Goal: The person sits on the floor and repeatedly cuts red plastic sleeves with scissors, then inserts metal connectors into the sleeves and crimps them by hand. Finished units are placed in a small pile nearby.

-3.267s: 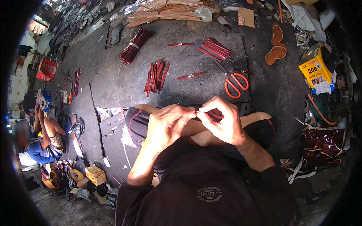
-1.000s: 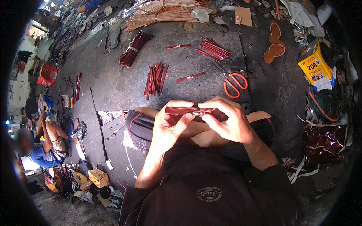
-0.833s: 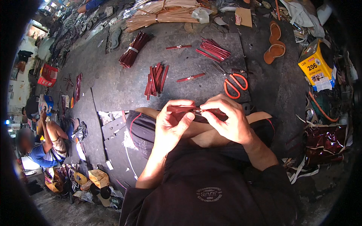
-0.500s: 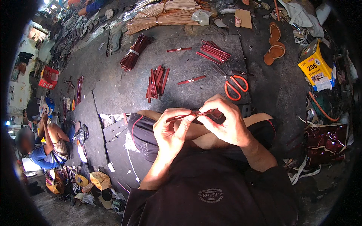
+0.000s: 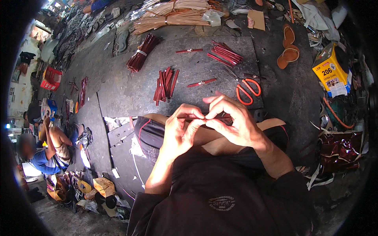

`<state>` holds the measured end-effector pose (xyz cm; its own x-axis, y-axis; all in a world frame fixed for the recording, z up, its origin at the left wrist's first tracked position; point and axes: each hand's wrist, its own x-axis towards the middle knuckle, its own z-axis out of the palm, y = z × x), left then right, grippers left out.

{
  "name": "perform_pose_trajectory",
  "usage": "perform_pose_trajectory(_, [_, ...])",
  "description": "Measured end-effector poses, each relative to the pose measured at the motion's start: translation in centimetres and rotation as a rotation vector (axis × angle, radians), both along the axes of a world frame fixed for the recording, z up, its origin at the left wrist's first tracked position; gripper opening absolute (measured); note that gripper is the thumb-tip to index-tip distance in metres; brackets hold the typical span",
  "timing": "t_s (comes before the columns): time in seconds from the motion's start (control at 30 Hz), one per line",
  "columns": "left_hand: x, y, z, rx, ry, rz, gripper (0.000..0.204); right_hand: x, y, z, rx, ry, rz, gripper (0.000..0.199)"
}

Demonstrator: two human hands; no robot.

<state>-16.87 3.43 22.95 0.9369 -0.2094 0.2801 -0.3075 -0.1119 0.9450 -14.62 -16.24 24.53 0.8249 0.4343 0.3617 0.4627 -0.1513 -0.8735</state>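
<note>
Between my left hand [image 5: 182, 129] and my right hand [image 5: 232, 122] is a thin dark red strap [image 5: 204, 118], pinched by thumbs and fingers of both hands above my crossed legs. My fingers cover most of it. Beyond my hands lie a loose pile of short red straps [image 5: 166, 84] and a red strap with a small shiny fitting [image 5: 201, 82]. Farther off is a similar fitted strap [image 5: 189, 50]. Another pile of red strips [image 5: 225, 53] and a tied bundle of dark red strips [image 5: 142, 53] lie on the board. Orange-handled scissors [image 5: 247, 89] rest just past my right hand.
Tan strips [image 5: 171, 17] in tied bundles lie at the far edge. Brown sandals [image 5: 289, 47] and a yellow box [image 5: 332, 70] are on the right, above a shiny dark red sheet [image 5: 340, 151]. At left sits another person [image 5: 49, 153], near a red box [image 5: 51, 78].
My hands have drawn slightly closer together and the strap now looks flatter and thinner. My right hand's outer fingers have lifted. The view has shifted slightly.
</note>
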Motion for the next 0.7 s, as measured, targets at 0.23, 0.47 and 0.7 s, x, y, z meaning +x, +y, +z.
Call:
perform_pose_trajectory(0.23, [0.2,-0.3,-2.6,-0.445,0.327,-0.023,0.017,-0.1,0.3,-0.4,-0.074,-0.154,-0.161,0.041])
perform_pose_trajectory(0.47, [1.0,-0.2,-3.3,-0.782,0.655,0.078,0.02,-0.1,-1.1,-2.2,0.253,0.671,-0.048,0.019])
perform_pose_trajectory(0.7, [1.2,0.8,-3.3,-0.679,0.705,0.106,0.033,0.9,-3.3,-3.5,0.297,0.754,-0.06,0.023])
